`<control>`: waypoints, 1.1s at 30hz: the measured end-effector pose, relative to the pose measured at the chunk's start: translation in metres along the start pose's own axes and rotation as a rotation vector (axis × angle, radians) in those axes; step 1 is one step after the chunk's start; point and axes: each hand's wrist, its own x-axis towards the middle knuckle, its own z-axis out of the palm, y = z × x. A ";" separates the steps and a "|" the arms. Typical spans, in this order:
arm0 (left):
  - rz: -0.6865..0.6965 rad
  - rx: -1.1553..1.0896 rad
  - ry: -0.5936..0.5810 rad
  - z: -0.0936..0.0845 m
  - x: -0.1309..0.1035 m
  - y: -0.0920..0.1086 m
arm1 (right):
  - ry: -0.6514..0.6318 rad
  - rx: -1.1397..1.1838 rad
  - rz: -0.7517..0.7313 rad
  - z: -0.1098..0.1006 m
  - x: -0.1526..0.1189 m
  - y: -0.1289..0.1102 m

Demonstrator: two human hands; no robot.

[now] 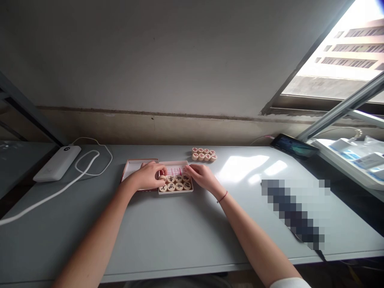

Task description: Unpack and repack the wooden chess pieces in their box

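Note:
A shallow white box on the desk holds round wooden Chinese chess pieces with black characters, set in two rows along its near side. Red and white printed paper shows behind them. My left hand reaches over the box's left side, its fingers closed around a chess piece at the left end. At the right rim, my right hand pinches the box edge between thumb and fingers. Under my left hand lies the open lid, partly hidden. Beyond the box, more pieces with red characters are stacked in rows.
A white power bank with a white cable lies at the left. On the right are a dark-screened phone or tablet, a blurred-out dark object and a white tray of packets. A wall borders the grey desk.

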 end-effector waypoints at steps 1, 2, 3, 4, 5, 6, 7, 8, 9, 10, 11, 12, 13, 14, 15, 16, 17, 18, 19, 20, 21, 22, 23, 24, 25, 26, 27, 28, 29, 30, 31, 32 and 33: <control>0.016 -0.027 0.027 -0.001 0.000 0.000 | 0.042 0.005 -0.024 -0.001 0.000 -0.001; 0.030 -0.065 0.066 -0.002 -0.001 0.002 | 0.088 0.004 -0.062 -0.001 -0.001 -0.003; 0.045 -0.116 0.113 -0.003 -0.001 0.004 | 0.127 0.005 -0.112 -0.001 -0.002 -0.006; 0.059 -0.178 0.163 -0.003 -0.001 0.008 | 0.147 0.016 -0.167 -0.001 -0.004 -0.010; 0.074 -0.245 0.208 -0.002 -0.001 0.012 | 0.143 0.040 -0.221 -0.001 -0.005 -0.015; 0.089 -0.318 0.243 0.000 -0.001 0.017 | 0.124 0.076 -0.266 0.000 -0.007 -0.019; 0.105 -0.390 0.265 0.003 0.000 0.021 | 0.100 0.118 -0.295 0.001 -0.009 -0.023; 0.122 -0.461 0.275 0.006 0.001 0.024 | 0.080 0.155 -0.309 0.002 -0.010 -0.027; 0.133 -0.533 0.280 0.010 0.002 0.027 | 0.068 0.183 -0.310 0.003 -0.011 -0.029; 0.138 -0.601 0.278 0.014 0.004 0.028 | 0.063 0.205 -0.301 0.004 -0.012 -0.031; 0.137 -0.666 0.273 0.018 0.005 0.029 | 0.060 0.223 -0.284 0.004 -0.012 -0.031; 0.124 -0.725 0.271 0.022 0.007 0.029 | 0.057 0.236 -0.257 0.004 -0.011 -0.029; 0.102 -0.775 0.274 0.026 0.009 0.028 | 0.054 0.245 -0.222 0.003 -0.010 -0.027; 0.073 -0.817 0.290 0.029 0.011 0.027 | 0.065 0.249 -0.175 0.001 -0.009 -0.024; 0.044 -0.851 0.324 0.032 0.013 0.026 | 0.089 0.241 -0.115 -0.002 -0.007 -0.020; 0.020 -0.876 0.375 0.033 0.015 0.025 | 0.119 0.214 -0.042 -0.006 -0.005 -0.015; 0.004 -0.892 0.430 0.034 0.017 0.024 | 0.146 0.167 0.036 -0.010 -0.003 -0.010; -0.004 -0.898 0.478 0.035 0.018 0.023 | 0.161 0.105 0.112 -0.014 -0.001 -0.006; -0.007 -0.899 0.514 0.035 0.019 0.023 | 0.158 0.034 0.178 -0.017 0.001 -0.002; -0.011 -0.898 0.531 0.034 0.019 0.023 | 0.139 -0.039 0.230 -0.020 0.002 0.002; -0.020 -0.893 0.533 0.034 0.019 0.023 | 0.114 -0.104 0.264 -0.021 0.003 0.005; -0.032 -0.886 0.523 0.033 0.019 0.024 | 0.095 -0.157 0.283 -0.022 0.004 0.007; -0.044 -0.878 0.509 0.033 0.018 0.025 | 0.090 -0.199 0.291 -0.022 0.004 0.010; -0.054 -0.867 0.498 0.033 0.017 0.026 | 0.092 -0.232 0.293 -0.021 0.004 0.012; -0.064 -0.850 0.484 0.033 0.017 0.027 | 0.102 -0.262 0.291 -0.020 0.005 0.014; -0.074 -0.831 0.468 0.034 0.016 0.029 | 0.118 -0.291 0.289 -0.019 0.005 0.017; -0.081 -0.809 0.456 0.035 0.016 0.030 | 0.135 -0.319 0.286 -0.019 0.004 0.019; -0.084 -0.787 0.447 0.036 0.016 0.032 | 0.153 -0.344 0.284 -0.019 0.004 0.020; -0.085 -0.765 0.444 0.036 0.015 0.034 | 0.177 -0.359 0.274 -0.019 0.004 0.021; -0.079 -0.744 0.449 0.037 0.015 0.035 | 0.207 -0.354 0.250 -0.019 0.003 0.019; -0.065 -0.721 0.462 0.038 0.015 0.037 | 0.232 -0.318 0.211 -0.019 0.002 0.016; -0.046 -0.695 0.483 0.039 0.015 0.039 | 0.246 -0.248 0.158 -0.018 0.001 0.011; -0.021 -0.664 0.503 0.041 0.014 0.041 | 0.244 -0.151 0.097 -0.016 -0.001 0.005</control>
